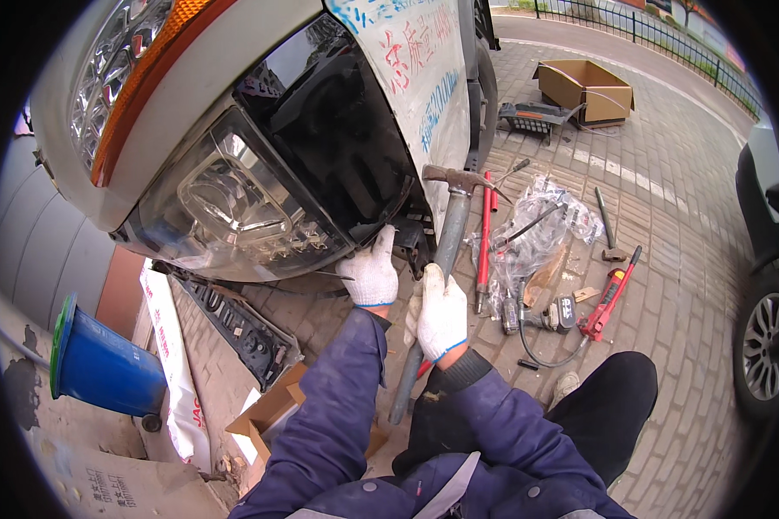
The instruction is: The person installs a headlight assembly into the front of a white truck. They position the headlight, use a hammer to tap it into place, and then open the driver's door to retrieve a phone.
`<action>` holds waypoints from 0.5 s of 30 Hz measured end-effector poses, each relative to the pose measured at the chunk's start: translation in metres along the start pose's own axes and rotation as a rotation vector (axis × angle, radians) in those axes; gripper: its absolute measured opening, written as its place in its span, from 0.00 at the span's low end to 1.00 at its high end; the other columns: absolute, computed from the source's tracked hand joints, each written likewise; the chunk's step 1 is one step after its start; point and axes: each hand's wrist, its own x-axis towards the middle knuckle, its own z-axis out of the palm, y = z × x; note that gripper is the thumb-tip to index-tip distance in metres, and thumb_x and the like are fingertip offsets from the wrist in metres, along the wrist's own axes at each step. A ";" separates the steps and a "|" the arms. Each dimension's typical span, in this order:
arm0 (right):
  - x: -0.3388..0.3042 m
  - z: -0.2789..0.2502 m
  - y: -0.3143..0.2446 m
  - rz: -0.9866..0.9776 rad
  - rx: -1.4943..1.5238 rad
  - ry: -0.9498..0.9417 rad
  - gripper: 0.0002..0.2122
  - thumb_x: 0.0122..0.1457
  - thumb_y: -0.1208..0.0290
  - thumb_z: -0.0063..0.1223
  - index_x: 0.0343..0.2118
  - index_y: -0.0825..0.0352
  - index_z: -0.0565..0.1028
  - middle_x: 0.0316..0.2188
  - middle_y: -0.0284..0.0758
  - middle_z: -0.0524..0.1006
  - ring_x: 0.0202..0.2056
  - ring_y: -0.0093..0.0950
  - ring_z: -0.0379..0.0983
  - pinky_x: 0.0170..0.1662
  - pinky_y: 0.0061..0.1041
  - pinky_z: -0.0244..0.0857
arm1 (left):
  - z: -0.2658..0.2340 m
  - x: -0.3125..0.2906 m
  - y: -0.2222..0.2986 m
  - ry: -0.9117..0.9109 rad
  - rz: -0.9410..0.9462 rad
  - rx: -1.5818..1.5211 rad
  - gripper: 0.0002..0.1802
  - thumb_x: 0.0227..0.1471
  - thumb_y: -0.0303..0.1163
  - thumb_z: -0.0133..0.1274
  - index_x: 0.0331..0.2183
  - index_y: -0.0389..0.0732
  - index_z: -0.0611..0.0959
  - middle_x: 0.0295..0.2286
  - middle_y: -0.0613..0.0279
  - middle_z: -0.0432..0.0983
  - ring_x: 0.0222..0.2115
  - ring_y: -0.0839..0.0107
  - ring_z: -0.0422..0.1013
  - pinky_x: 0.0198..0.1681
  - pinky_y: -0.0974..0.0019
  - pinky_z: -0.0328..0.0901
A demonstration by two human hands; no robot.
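Note:
A claw hammer (pixel 454 182) with a long grey pipe-like handle slants across the middle, its head up beside the vehicle's front corner. My right hand (pixel 442 313), in a white knitted glove, is closed around the handle. My left hand (pixel 373 275), gloved alike, touches the lower corner where the clear headlight (pixel 234 203) meets a glossy black trim panel (pixel 329 121). One of its fingers stretches upward and others are partly hidden under the lamp's edge. A dark bracket (pixel 414 240) shows in the gap between my hands.
On the brick paving right lie a red bar (pixel 485 251), clear plastic wrapping (pixel 545 216), a second hammer (pixel 611 233), a cordless tool (pixel 554 316) and a red hand pump (pixel 610 303). A blue bin (pixel 108 363) and black part (pixel 242 333) are left; a cardboard box (pixel 584 91) stands behind.

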 end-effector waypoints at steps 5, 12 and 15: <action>-0.004 -0.011 -0.006 -0.164 0.128 0.080 0.15 0.77 0.52 0.47 0.41 0.60 0.68 0.18 0.27 0.66 0.12 0.20 0.63 0.13 0.27 0.60 | -0.001 -0.002 -0.004 0.037 0.099 0.125 0.17 0.64 0.31 0.54 0.53 0.51 0.88 0.27 0.53 0.81 0.26 0.52 0.77 0.33 0.54 0.70; 0.001 -0.003 -0.003 -0.016 -0.097 0.094 0.14 0.76 0.56 0.51 0.37 0.61 0.72 0.18 0.25 0.68 0.12 0.17 0.61 0.15 0.25 0.57 | 0.004 0.000 -0.007 0.036 -0.034 -0.014 0.14 0.66 0.33 0.55 0.50 0.47 0.89 0.39 0.53 0.87 0.37 0.51 0.82 0.43 0.51 0.74; 0.002 -0.027 -0.009 -0.067 -0.195 0.170 0.14 0.75 0.55 0.51 0.37 0.61 0.70 0.17 0.26 0.68 0.12 0.18 0.62 0.14 0.25 0.58 | 0.001 0.000 -0.007 0.083 0.128 0.143 0.19 0.60 0.29 0.55 0.52 0.48 0.88 0.32 0.55 0.85 0.27 0.52 0.79 0.31 0.49 0.71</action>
